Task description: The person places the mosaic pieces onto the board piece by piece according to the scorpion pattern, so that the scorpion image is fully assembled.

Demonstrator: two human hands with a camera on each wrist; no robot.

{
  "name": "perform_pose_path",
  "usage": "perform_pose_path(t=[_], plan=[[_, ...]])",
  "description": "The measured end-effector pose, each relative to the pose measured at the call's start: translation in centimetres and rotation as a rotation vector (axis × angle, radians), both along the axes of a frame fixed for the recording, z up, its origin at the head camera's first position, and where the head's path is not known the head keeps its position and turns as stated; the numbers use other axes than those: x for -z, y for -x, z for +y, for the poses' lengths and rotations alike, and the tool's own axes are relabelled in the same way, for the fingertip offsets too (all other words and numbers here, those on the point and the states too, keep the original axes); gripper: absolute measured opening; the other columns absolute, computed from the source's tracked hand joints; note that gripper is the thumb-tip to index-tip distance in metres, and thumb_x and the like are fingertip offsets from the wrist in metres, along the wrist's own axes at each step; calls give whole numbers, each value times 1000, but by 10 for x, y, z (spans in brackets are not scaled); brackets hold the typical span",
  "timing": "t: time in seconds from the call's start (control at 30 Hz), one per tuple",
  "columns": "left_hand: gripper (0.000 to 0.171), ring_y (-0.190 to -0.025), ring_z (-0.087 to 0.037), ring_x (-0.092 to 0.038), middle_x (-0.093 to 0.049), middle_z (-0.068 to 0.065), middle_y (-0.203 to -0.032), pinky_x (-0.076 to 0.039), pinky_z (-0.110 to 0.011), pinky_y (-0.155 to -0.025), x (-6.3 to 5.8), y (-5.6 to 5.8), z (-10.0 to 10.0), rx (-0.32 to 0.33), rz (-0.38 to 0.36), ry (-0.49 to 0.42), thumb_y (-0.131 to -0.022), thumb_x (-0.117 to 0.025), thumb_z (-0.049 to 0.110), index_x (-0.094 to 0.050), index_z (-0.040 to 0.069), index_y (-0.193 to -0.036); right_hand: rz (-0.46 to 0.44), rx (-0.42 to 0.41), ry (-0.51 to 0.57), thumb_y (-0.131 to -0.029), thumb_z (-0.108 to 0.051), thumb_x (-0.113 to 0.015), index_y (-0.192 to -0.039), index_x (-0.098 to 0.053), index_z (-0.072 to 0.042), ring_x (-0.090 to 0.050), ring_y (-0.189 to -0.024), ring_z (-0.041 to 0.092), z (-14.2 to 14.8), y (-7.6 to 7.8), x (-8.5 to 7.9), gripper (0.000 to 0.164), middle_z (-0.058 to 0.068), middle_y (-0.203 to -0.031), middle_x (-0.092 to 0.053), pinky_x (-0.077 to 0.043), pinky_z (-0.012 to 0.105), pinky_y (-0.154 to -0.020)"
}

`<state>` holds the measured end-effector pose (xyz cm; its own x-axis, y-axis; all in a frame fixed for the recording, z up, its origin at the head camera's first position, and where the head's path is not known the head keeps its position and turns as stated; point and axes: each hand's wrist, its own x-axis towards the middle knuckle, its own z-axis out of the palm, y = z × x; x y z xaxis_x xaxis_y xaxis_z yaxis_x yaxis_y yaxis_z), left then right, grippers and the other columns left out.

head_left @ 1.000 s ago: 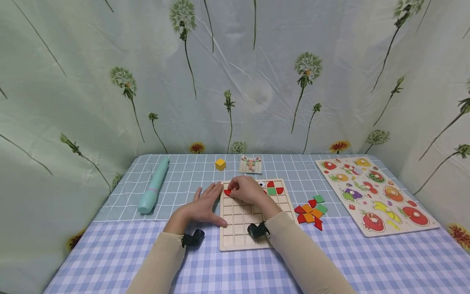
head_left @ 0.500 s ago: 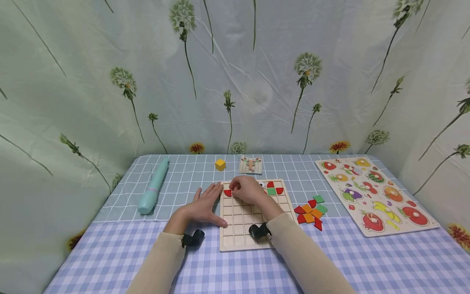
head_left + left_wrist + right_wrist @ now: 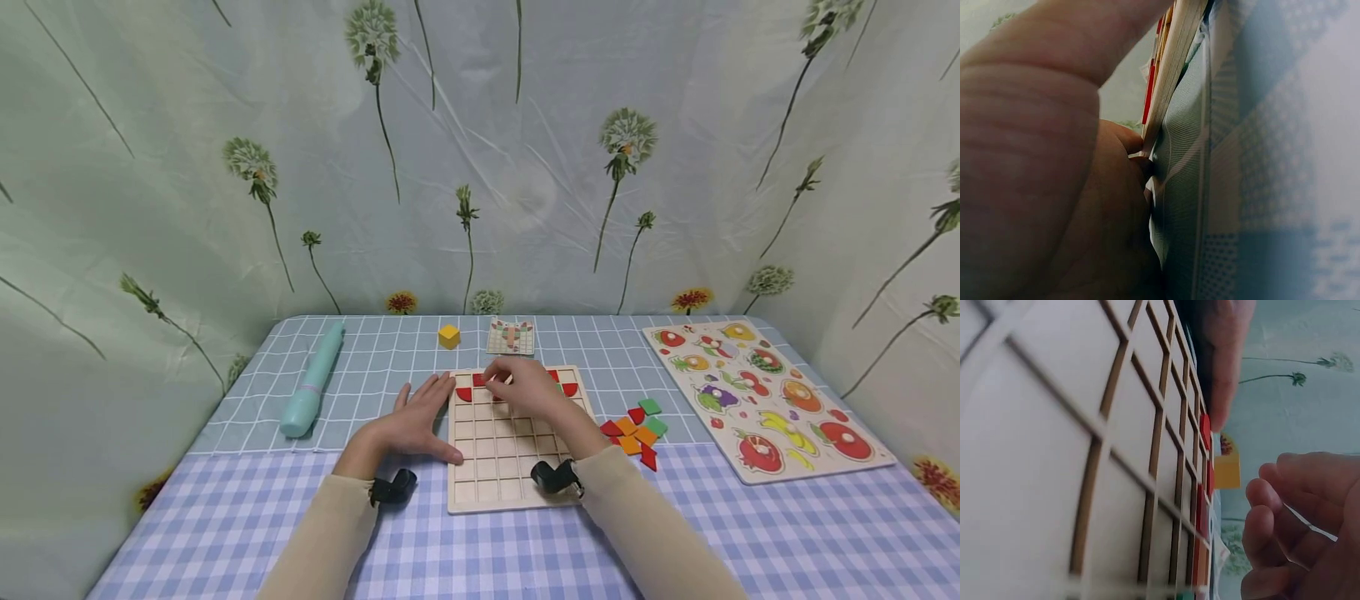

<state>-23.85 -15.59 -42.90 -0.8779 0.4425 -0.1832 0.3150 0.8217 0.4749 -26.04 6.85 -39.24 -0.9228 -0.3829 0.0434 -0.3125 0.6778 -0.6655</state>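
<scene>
A wooden grid board (image 3: 476,450) lies on the table, with red quarter-round and other coloured tiles in its far rows. My left hand (image 3: 412,425) is spread at the board's left side, its fingertips at the far left corner and the thumb at the left edge. My right hand (image 3: 528,390) hovers over the far rows, fingers loosely bent; nothing shows between them in the right wrist view. Left of it are a red quarter-round tile (image 3: 465,394) and another red tile (image 3: 478,380). The hand hides the tiles in the middle. The left wrist view shows the board's side edge (image 3: 1175,69).
Several loose red, orange and green tiles (image 3: 633,429) lie right of the board. Behind it are a yellow block (image 3: 449,337) and a small pattern card (image 3: 512,337). A teal bottle-shaped object (image 3: 311,387) lies at left. At right lies a fruit puzzle board (image 3: 772,400).
My right hand has drawn right and lifted from the far left tiles, uncovering a red tile in the far row. The left hand has stayed in place.
</scene>
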Motion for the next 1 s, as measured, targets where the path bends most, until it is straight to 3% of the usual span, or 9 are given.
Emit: perform_pose_path(t=[0.27,0.6,0.87,1.0], plan=[[128,-158,-32,-1,-7,-10,-170,7,-66,-121,1,1,1,-12,-3,20,-68,-83,61,-13,9,-161,-2,6,20,-97,-17,-64,-106,-72,-12,-59,-77,13,27,-6,3,14,1,-94,-68,-48,28,-66],[128,-158,-32,0,-7,-10,-170,8,-65,-121,1,0,1,-13,-4,12,-68,-84,60,-13,9,-161,-15,11,-18,-97,-17,-64,-110,-72,-10,-60,-88,17,55,-10,3,16,2,-99,-69,-51,33,-79],[128,-158,-31,0,-6,-9,-170,7,-65,-121,1,1,1,-18,-3,22,-69,-83,60,-12,9,-162,-63,21,-29,-95,-13,-66,-112,-71,-10,-58,-80,17,70,-12,5,18,4,-98,-67,-50,28,-70],[128,-158,-31,0,-6,-9,-171,8,-65,-121,1,1,3,-21,-13,27,-68,-83,61,-12,10,-162,-56,13,-58,-94,-13,-67,-114,-71,-10,-58,-87,17,80,-11,8,20,5,-102,-68,-52,32,-75]])
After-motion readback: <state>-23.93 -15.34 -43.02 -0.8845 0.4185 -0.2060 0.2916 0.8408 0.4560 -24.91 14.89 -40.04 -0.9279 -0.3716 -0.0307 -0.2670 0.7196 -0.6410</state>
